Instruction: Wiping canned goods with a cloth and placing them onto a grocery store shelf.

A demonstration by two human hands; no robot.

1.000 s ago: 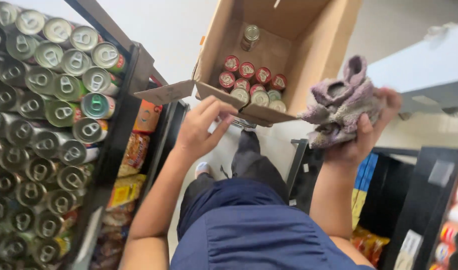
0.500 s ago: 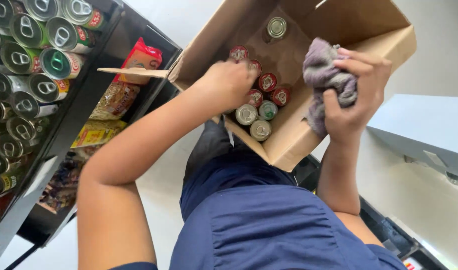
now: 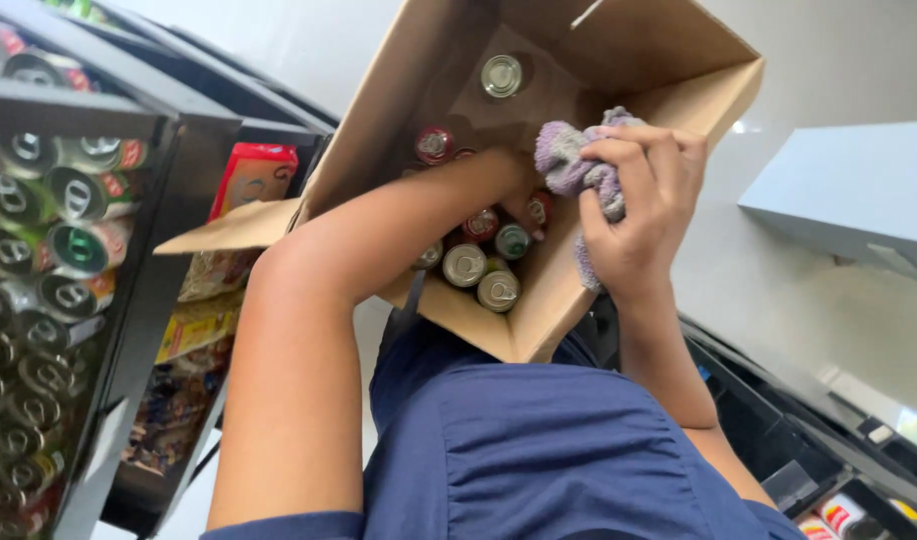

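Note:
An open cardboard box [image 3: 668, 60] sits in front of me with several drink cans [image 3: 465, 265] standing in its near corner and a lone can [image 3: 501, 75] at the far side. My left hand [image 3: 513, 185] reaches down among the cans, its fingers by a red-topped can [image 3: 481, 224]. The cloth partly hides those fingers, so I cannot make out a grip. My right hand [image 3: 638, 210] is closed around a crumpled purple-grey cloth [image 3: 563, 160], held over the box's right side just beside my left hand.
A dark shelf rack [image 3: 128, 330] on my left holds rows of cans [image 3: 68, 250] lying end-out. Beyond it are shelves of snack packets [image 3: 248, 175]. A pale blue-grey surface [image 3: 848, 190] lies to the right, with more shelving [image 3: 838, 500] at the lower right.
My left hand moved from the box's front flap down into the cans. My right hand carried the cloth in toward the box's right side. The view drew closer to the box.

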